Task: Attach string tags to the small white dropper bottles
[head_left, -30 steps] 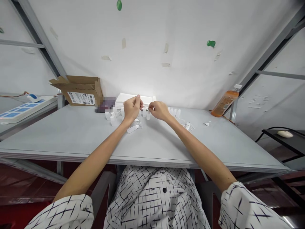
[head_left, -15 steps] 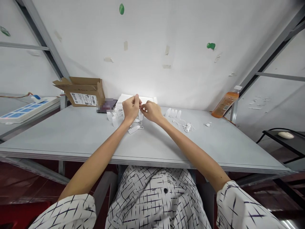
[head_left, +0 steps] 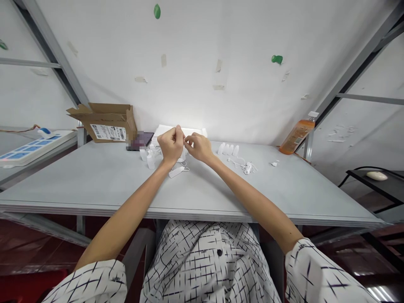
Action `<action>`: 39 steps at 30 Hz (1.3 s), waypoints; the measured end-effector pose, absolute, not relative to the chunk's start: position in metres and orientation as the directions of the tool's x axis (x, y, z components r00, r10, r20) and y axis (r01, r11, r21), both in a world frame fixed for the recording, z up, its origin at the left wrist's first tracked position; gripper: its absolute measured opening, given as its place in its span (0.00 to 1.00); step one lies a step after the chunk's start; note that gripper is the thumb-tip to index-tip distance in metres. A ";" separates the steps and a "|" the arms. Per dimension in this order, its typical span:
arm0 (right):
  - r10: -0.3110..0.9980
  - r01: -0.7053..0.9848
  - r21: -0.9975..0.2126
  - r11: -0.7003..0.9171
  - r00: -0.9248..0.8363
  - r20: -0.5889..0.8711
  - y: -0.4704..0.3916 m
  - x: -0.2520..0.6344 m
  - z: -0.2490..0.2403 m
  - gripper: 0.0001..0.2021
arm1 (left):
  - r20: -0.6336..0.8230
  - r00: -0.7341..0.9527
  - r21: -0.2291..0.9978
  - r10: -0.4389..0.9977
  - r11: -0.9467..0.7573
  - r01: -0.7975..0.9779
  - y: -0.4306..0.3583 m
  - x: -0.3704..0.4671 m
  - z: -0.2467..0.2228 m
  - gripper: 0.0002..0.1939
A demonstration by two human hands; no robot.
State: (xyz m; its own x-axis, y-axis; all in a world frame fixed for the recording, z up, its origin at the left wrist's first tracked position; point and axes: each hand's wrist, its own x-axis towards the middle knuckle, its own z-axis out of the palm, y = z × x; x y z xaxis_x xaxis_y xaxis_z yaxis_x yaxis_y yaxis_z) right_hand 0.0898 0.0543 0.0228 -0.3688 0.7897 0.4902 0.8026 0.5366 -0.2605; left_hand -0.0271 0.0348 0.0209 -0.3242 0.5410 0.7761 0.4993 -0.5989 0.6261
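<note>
My left hand is closed, thumb uppermost, above small white parts near the back of the grey table. Its fingertips meet those of my right hand, which is closed in a pinch. Whatever lies between the fingers is too small or hidden to name. White bottle-like pieces stand left of my left hand. Below the hands lies a white piece with a thin loop. Several small white bottles stand in a row to the right, with white corded parts in front of them.
An open cardboard box and a dark flat item are at the back left. White sheets lie behind the hands. An orange drink bottle leans at the back right. A power strip lies far left.
The fingertips have drawn closer together, and my left hand's fingers are curled more tightly. The view has shifted slightly.
</note>
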 end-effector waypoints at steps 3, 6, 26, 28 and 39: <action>0.747 0.800 -0.280 0.530 -0.285 0.600 0.059 0.108 0.028 0.13 | 0.790 -0.289 0.605 0.541 -0.610 0.513 0.033 -0.026 0.020 0.24; 0.740 0.839 -0.275 0.469 -0.205 0.640 0.064 0.142 0.033 0.12 | 0.790 -0.232 0.595 0.568 -0.616 0.517 0.033 -0.023 0.017 0.25; 0.906 0.962 -0.089 0.257 -0.208 0.368 0.074 0.219 0.010 0.14 | 0.573 0.474 0.330 0.668 -0.718 0.612 0.029 0.011 -0.022 0.24; 0.908 0.962 -0.084 0.261 -0.215 0.360 0.073 0.218 0.009 0.14 | 0.558 0.478 0.333 0.678 -0.711 0.619 0.030 0.010 -0.020 0.24; 0.928 0.937 -0.189 0.293 -0.231 0.293 0.067 0.216 0.016 0.04 | 0.549 0.477 0.322 0.686 -0.700 0.637 0.029 0.008 -0.017 0.24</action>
